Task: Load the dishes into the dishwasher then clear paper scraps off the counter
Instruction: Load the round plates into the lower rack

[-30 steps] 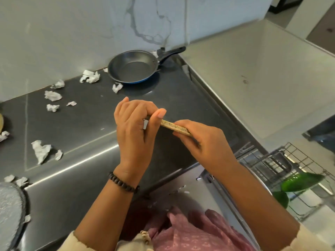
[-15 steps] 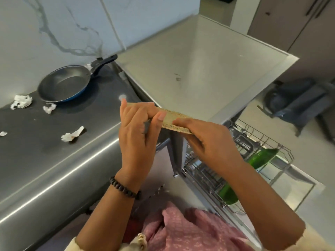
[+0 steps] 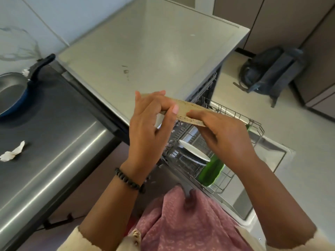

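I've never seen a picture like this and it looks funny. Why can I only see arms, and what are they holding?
The camera sits on a person's head and looks down, so you only see their arms, like looking at your own. There is just this one view. The left hand and the right hand both pinch a flat speckled plate, seen from its edge. Below them is the open dishwasher's wire rack, which already holds a white plate and a green dish. On the left is a dark counter with a frying pan and a crumpled paper scrap. A grey bag lies on the floor.
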